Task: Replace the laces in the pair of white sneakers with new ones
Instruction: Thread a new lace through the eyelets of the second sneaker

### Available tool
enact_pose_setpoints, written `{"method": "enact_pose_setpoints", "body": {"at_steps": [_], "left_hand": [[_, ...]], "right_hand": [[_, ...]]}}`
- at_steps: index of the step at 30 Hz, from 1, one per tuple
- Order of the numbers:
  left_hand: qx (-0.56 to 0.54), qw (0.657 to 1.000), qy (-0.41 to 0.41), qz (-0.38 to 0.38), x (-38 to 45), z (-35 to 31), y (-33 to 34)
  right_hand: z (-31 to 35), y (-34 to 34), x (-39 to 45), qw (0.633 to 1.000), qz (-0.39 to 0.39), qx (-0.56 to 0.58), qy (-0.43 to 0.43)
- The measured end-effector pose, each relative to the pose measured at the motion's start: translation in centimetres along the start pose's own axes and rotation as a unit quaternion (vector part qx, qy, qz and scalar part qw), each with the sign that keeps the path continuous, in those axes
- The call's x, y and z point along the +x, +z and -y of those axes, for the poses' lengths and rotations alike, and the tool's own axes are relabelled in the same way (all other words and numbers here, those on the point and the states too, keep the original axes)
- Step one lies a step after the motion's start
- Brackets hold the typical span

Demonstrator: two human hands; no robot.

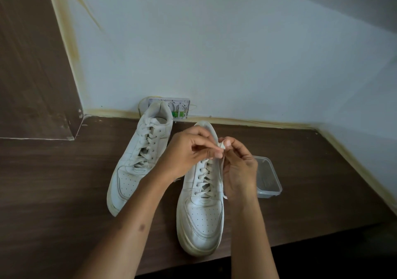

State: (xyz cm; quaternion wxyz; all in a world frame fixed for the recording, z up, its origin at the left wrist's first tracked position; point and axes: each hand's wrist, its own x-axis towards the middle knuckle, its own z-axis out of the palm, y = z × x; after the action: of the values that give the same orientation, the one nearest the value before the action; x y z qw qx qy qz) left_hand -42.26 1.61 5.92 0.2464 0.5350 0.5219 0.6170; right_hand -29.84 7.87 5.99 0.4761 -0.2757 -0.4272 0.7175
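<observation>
Forearms: two bare arms rise from the bottom edge of the frame and meet over the near sneaker at centre.
Near sneaker point(202, 214): stands on the dark wood worktop point(64, 182), toe toward the camera at lower centre, probably set there so its tied top sits right under both hands.
Lace point(221, 145): white, threaded up the near sneaker's eyelets; one loose end hangs down the shoe's right side past the right wrist.
Left hand point(184, 152): fingers curled, thumb and forefinger pinching the lace at the top of the tongue, a hold that suits picking open a knot.
Right hand point(238, 167): fingers curled, pinching a small bunch of the same lace just right of centre, likely steadying it against the pull.
Far sneaker point(141, 156): left of centre, just beside its mate, heel toward the wall, fully laced and not being touched.
Container point(267, 178): clear plastic tub at right of centre, partly behind the right hand; its contents cannot be made out.
Wall box point(180, 109): small white fitting with green parts at the wall's foot, half hidden by the far sneaker's heel.
Unseen: the knot itself is covered by fingertips, and no new laces can be identified.
</observation>
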Motion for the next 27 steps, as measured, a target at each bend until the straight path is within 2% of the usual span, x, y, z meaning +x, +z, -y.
{"method": "enact_pose_setpoints", "body": {"at_steps": [2,5,9,13,16,20,25,27], "left_hand": [[0.014,1.000,-0.011,0.005,0.0,-0.1,-0.2],[0.000,0.999,-0.039,-0.027,0.0,-0.3,-0.6],[0.003,0.993,-0.083,-0.085,0.0,-0.4,-0.6],[0.006,0.995,-0.067,-0.079,0.0,-0.3,-0.1],[-0.019,0.994,-0.082,-0.065,0.0,-0.3,-0.2],[-0.127,0.979,-0.151,-0.054,0.1,-1.0,-0.6],[-0.190,0.956,-0.188,-0.120,0.1,-0.8,-0.9],[-0.154,0.959,-0.191,-0.139,0.1,-0.6,-1.1]], "right_hand": [[-0.1,0.1,0.0,0.999,-0.018,-0.018,-0.026],[0.0,0.2,0.0,0.990,-0.025,-0.096,-0.104],[-0.1,0.4,-0.4,0.954,0.009,-0.225,-0.196],[-0.4,0.1,-0.4,0.929,0.062,-0.267,-0.247],[-0.2,-0.1,-0.3,0.923,0.071,-0.279,-0.256],[0.0,-0.1,-0.3,0.918,0.083,-0.285,-0.264],[0.3,-0.6,-0.2,0.913,0.089,-0.332,-0.220],[0.6,-0.9,-0.3,0.917,0.091,-0.344,-0.180]]}}
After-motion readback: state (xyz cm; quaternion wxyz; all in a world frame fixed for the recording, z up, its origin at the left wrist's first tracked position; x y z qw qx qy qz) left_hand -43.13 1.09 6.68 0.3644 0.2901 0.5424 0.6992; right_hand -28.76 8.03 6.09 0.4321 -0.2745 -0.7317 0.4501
